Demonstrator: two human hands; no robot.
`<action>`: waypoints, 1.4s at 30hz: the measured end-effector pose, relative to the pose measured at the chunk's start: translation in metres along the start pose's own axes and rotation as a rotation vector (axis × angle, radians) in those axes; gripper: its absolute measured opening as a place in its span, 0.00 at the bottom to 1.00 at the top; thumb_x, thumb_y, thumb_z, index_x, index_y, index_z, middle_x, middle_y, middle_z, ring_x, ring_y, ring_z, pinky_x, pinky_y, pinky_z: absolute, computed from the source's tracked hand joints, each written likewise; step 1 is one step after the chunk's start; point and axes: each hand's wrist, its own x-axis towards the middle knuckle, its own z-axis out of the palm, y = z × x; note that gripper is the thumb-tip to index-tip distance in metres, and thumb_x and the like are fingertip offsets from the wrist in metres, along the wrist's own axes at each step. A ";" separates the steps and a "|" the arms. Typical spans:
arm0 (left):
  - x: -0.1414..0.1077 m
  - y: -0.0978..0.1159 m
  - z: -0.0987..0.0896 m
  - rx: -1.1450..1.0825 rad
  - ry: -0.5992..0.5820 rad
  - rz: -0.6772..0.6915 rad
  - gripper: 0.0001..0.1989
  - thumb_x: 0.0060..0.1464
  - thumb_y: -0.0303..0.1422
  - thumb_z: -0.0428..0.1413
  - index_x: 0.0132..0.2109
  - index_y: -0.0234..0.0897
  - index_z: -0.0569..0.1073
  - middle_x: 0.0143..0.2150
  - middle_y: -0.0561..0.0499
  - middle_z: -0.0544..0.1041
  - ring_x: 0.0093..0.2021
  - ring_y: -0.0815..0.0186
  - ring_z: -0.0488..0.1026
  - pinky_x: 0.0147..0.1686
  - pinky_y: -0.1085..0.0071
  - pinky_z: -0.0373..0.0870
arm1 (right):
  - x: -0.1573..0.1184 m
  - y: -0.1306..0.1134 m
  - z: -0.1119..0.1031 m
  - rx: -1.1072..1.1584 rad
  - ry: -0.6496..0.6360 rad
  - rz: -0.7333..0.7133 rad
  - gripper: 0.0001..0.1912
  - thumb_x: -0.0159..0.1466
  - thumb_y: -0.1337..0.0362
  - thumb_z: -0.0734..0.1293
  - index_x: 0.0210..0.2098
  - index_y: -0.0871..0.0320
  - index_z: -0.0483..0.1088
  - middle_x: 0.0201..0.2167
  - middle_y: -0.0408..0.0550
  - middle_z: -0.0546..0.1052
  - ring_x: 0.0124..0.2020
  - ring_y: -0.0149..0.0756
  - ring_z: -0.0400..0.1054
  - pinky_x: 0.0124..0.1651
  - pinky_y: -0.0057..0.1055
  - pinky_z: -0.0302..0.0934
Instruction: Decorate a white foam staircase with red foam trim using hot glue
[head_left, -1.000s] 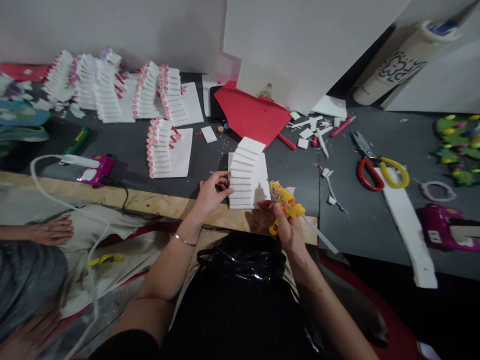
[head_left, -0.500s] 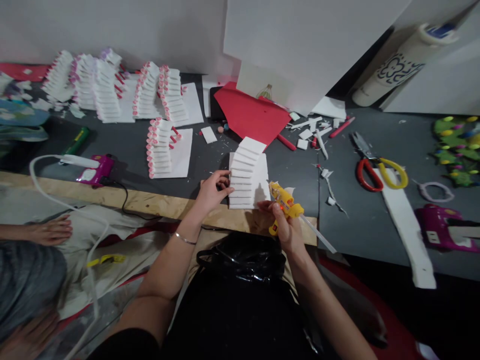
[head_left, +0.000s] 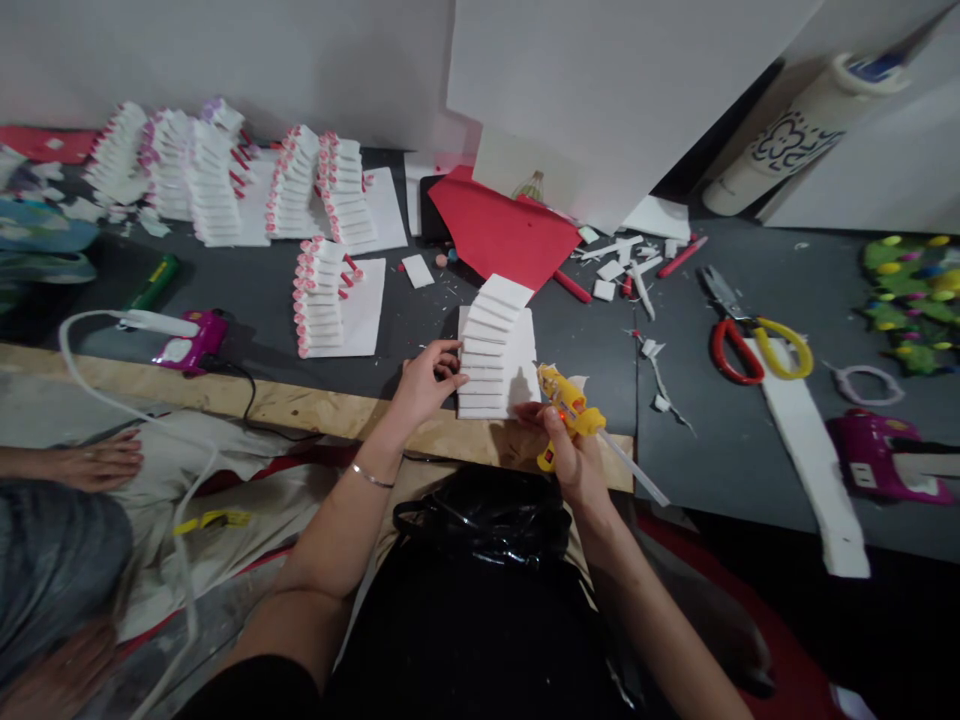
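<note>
I'm steadying the white strips (head_left: 484, 360) on the desk (head_left: 416, 322) with a loosely spread left hand (head_left: 429, 380); the right hand (head_left: 574, 460) is gripping the glue gun (head_left: 571, 398). I'm favouring light pressure, avoiding skew.

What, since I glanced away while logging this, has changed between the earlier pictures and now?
Nothing has visibly moved; only the view has shifted slightly. Nothing was taken hold of or let go. The left hand stays at the white strips' left edge; the right hand still holds the yellow glue gun.
</note>
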 end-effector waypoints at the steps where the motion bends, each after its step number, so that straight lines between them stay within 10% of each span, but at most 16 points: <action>1: 0.000 0.000 0.000 -0.004 -0.001 0.001 0.23 0.46 0.25 0.64 0.51 0.37 0.73 0.35 0.53 0.77 0.33 0.69 0.73 0.40 0.69 0.70 | 0.000 0.000 0.000 -0.006 -0.005 0.004 0.20 0.65 0.44 0.64 0.38 0.52 0.76 0.44 0.50 0.81 0.49 0.47 0.75 0.51 0.45 0.70; 42: -0.007 -0.002 -0.015 0.208 -0.216 0.154 0.41 0.43 0.27 0.67 0.65 0.42 0.66 0.52 0.44 0.76 0.46 0.60 0.73 0.55 0.56 0.65 | -0.003 -0.014 0.008 -0.025 0.025 0.020 0.20 0.63 0.43 0.64 0.40 0.52 0.77 0.40 0.50 0.81 0.46 0.46 0.75 0.51 0.45 0.71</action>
